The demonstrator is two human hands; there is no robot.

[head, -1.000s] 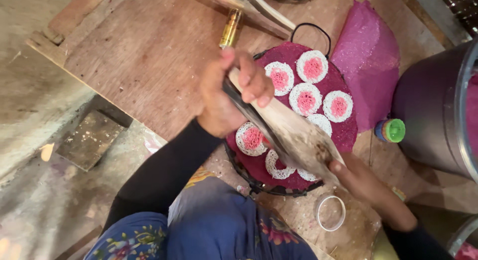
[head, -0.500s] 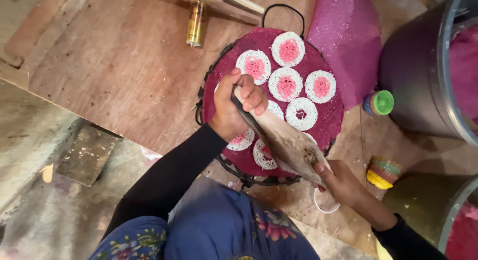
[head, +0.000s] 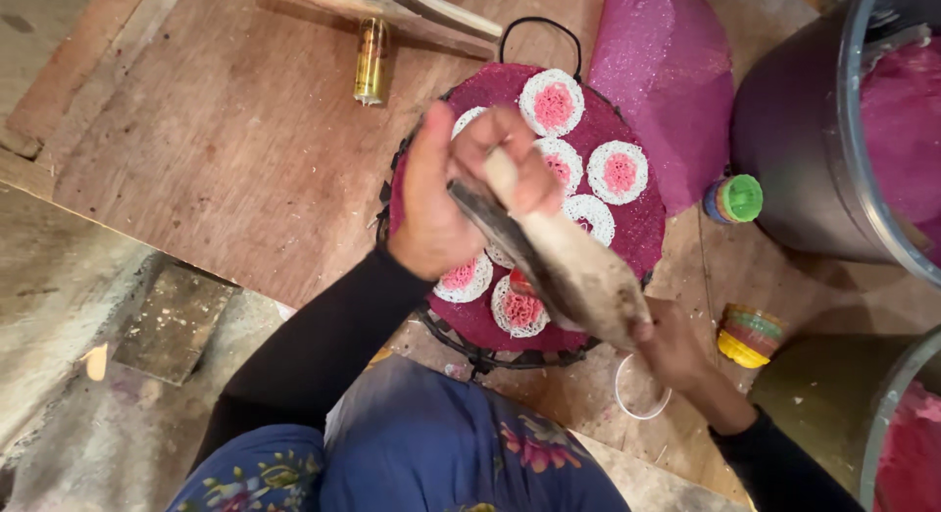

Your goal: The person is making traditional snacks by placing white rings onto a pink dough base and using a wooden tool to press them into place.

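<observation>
My left hand (head: 461, 194) grips the narrow end of a long pale, wedge-shaped tool (head: 564, 262) above a round black wire rack (head: 470, 350). The rack is covered in magenta grains and carries several white rings with pink centres (head: 554, 102). My right hand (head: 671, 350) holds the tool's broad lower end, just past the rack's near edge. The tool slants across the rack and hides some of the rings.
A small brass-coloured cylinder (head: 371, 61) lies on the wooden board (head: 206, 149). A magenta sheet (head: 667, 71) lies at the back. A metal pot (head: 814, 149) of pink stuff stands right, with a green-capped bottle (head: 735, 198), stacked coloured rings (head: 750, 334) and a white ring (head: 642, 390).
My left hand has slid up the tool toward its narrow end, over the middle of the rack. The tool stands steeper, and the view has shifted slightly.
</observation>
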